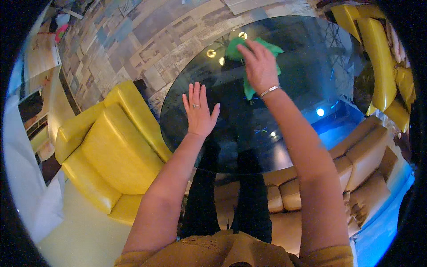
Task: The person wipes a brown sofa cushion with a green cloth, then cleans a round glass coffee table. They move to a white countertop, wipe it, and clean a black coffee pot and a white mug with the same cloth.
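A dark, glossy oval tabletop [217, 100] spreads out before me, mirroring lamps and blue light. My right hand [262, 65] is on a green cloth [235, 50] toward the far side of the table, fingers over its bunched part. Loose corners of the cloth stick out to the right and hang toward me under the palm. My left hand [199, 111] is at the near left part of the tabletop, palm down, fingers spread, with nothing in it. Whether that palm presses on the glass is hard to tell.
A yellow armchair [123, 143] stands close at the table's left edge. Brown leather sofa seating [363, 150] curves along the near right side. More yellow seating [377, 63] is at the far right. Patterned plank-look flooring [160, 40] lies beyond the table.
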Action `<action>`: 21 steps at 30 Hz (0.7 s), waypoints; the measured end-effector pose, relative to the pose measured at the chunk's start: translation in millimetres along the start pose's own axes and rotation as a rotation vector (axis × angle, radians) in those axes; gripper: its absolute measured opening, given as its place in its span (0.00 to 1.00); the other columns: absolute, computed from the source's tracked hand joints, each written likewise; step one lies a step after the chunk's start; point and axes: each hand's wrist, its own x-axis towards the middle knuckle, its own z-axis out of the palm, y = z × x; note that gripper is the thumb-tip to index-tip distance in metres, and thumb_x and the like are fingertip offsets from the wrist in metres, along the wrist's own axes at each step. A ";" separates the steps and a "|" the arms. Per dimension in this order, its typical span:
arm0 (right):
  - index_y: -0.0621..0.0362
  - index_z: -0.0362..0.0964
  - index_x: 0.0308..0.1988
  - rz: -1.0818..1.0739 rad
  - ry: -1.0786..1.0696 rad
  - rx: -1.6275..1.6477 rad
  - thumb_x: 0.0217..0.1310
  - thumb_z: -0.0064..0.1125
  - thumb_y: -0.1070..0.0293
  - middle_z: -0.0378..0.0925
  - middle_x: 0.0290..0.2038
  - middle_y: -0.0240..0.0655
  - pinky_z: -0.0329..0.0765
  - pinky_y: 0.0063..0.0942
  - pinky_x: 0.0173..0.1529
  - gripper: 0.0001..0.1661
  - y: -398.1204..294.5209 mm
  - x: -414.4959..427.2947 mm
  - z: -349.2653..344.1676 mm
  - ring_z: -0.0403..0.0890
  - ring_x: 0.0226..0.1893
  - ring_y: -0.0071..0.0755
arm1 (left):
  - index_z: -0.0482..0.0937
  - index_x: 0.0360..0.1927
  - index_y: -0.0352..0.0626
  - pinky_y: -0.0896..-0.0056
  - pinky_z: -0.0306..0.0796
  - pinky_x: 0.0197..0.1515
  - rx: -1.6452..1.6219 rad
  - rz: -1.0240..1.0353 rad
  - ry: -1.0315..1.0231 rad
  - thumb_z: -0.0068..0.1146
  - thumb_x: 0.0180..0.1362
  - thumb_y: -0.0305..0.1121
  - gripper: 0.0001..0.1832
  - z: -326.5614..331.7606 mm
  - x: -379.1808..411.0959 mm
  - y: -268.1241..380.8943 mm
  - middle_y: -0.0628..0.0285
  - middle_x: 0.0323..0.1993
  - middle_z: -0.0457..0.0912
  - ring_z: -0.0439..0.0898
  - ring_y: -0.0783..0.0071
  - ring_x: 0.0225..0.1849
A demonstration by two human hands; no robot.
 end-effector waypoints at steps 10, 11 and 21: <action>0.41 0.75 0.55 0.059 -0.118 0.050 0.51 0.59 0.71 0.71 0.61 0.34 0.72 0.43 0.58 0.29 -23.6 -92.3 -6.8 0.73 0.56 0.46 | 0.54 0.75 0.37 0.42 0.47 0.76 -0.179 0.217 -0.065 0.63 0.56 0.32 0.45 22.6 18.0 65.7 0.47 0.76 0.52 0.51 0.48 0.78; 0.42 0.76 0.53 0.057 -0.136 0.086 0.49 0.60 0.72 0.72 0.59 0.35 0.73 0.43 0.56 0.28 -17.9 -94.4 -8.3 0.73 0.55 0.46 | 0.53 0.75 0.37 0.41 0.46 0.76 -0.154 0.213 -0.107 0.63 0.56 0.33 0.45 22.7 12.3 67.5 0.47 0.77 0.51 0.50 0.47 0.78; 0.39 0.76 0.55 0.446 0.089 -0.118 0.47 0.63 0.77 0.72 0.56 0.36 0.77 0.45 0.54 0.33 60.7 -30.8 -38.8 0.73 0.55 0.49 | 0.55 0.75 0.39 0.33 0.39 0.75 -0.022 0.167 -0.037 0.59 0.63 0.43 0.42 32.0 44.9 88.4 0.50 0.78 0.49 0.46 0.50 0.79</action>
